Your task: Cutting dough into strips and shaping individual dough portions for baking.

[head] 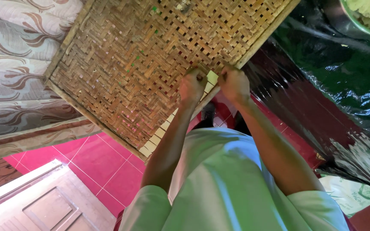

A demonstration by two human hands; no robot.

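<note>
A black plastic sheet (pixel 335 72) spreads to my right and a patterned curtain (pixel 13 64) hangs to my left. Between them lies the woven bamboo tray (pixel 150 55); my left hand (pixel 192 85) and right hand (pixel 234 83) pinch a pale strip (pixel 212 78) at its near edge.

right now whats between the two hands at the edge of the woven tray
A pale square piece, pinched between left hand and right hand on the woven tray's rim, in the head view.

Single head-mounted view, aimed steeply downward and close over the person's forearms; brown woven bamboo tray (pixel 150 64) fills upper centre, red tiled floor (pixel 108 167) lower left.
</note>
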